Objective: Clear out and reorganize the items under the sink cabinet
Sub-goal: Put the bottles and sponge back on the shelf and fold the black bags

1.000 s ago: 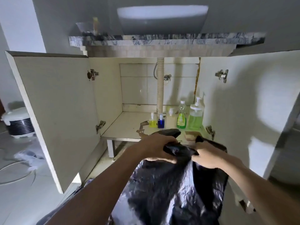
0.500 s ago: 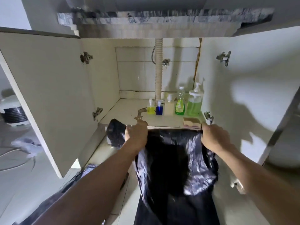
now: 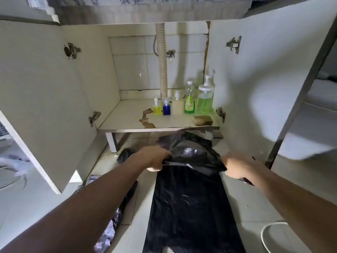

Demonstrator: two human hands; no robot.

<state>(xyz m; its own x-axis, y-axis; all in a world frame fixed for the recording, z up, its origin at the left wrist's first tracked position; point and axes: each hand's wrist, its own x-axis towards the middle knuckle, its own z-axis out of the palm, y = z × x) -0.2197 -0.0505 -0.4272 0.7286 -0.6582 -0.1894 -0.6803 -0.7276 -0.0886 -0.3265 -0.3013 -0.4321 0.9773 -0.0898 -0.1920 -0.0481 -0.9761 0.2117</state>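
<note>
1. Black bin bag (image 3: 189,203): lies flat on the tiled floor in front of the sink cabinet (image 3: 158,126), its mouth end raised just below the front edge of the cabinet's shelf. Long axis runs from the cabinet straight back toward the person; the mouth points at the cabinet and the closed end trails away from it.
2. Left hand (image 3: 155,158): fingers curled round the left side of the bag's mouth, gripping the plastic.
3. Right hand (image 3: 237,166): blurred, but closed on the right side of the mouth, so the rim is stretched between the two hands.
4. Step in hand, as I judge it: opening the bag before the cabinet to take what gets cleared out. Nothing from the shelf looks to be in it yet.
5. Next move, likely: part the two layers of the mouth so it gapes, then free one hand to reach the shelf while the other keeps the rim up.
6. On the shelf, toward the cabinet's right wall: a row of bottles, namely small yellow pump bottle (image 3: 156,109), small blue bottle (image 3: 166,109), cream pump bottle (image 3: 177,105), green dish-soap bottle (image 3: 189,102), large green pump dispenser (image 3: 205,101); a sponge (image 3: 203,119) at the shelf's front edge.
7. Second dark bag (image 3: 116,212): crumpled on the floor, left of the cabinet's front, beside the first.
</note>
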